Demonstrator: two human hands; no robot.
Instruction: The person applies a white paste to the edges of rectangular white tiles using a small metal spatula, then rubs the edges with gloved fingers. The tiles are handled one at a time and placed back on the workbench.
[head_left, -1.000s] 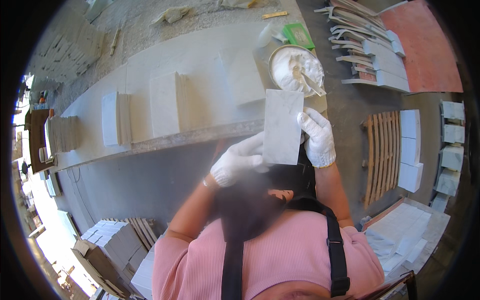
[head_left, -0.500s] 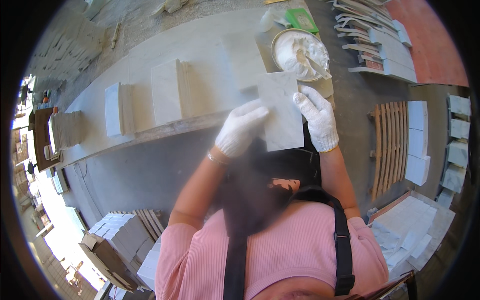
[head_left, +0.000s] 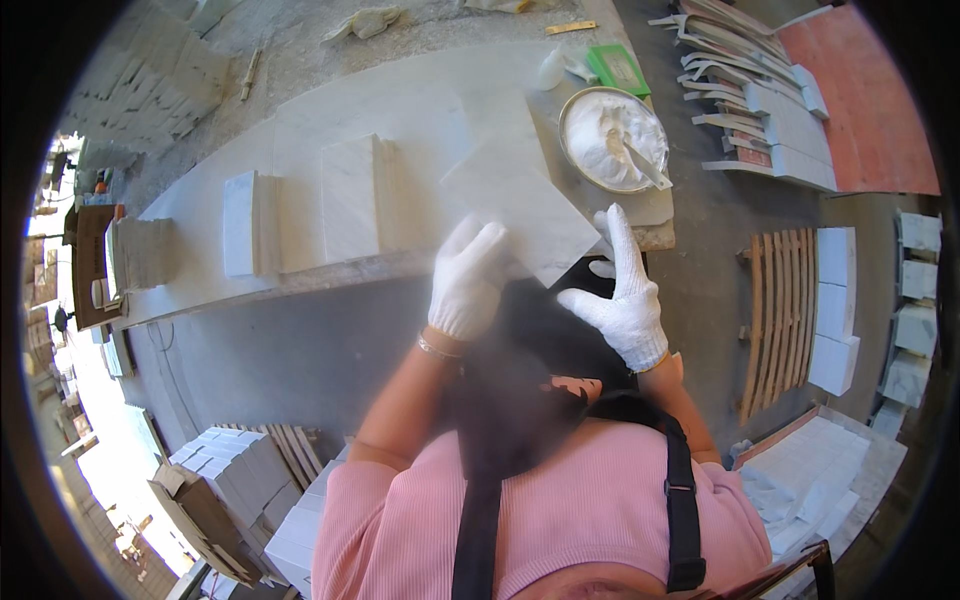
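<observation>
A thin white marble tile with faint grey veining is turned cornerwise, its near corner hanging past the front edge of the workbench. My left hand, in a white knit glove, has its fingers closed at the tile's left edge; the glove hides part of the grip. My right hand, gloved alike, is spread beside the tile's right corner, index finger stretched forward and thumb apart. Just beyond that hand stands a round bowl of white paste, a putty knife stuck in it.
Stacks of marble tiles and narrower pieces line the bench to the left. A green box sits behind the bowl. On the floor at right lie a wooden pallet and white blocks. Stacked blocks stand at lower left.
The tile has turned from nearly square-on to cornerwise and shifted slightly left. My right hand has let go of its right edge and spread its fingers; my left hand stays at the tile.
</observation>
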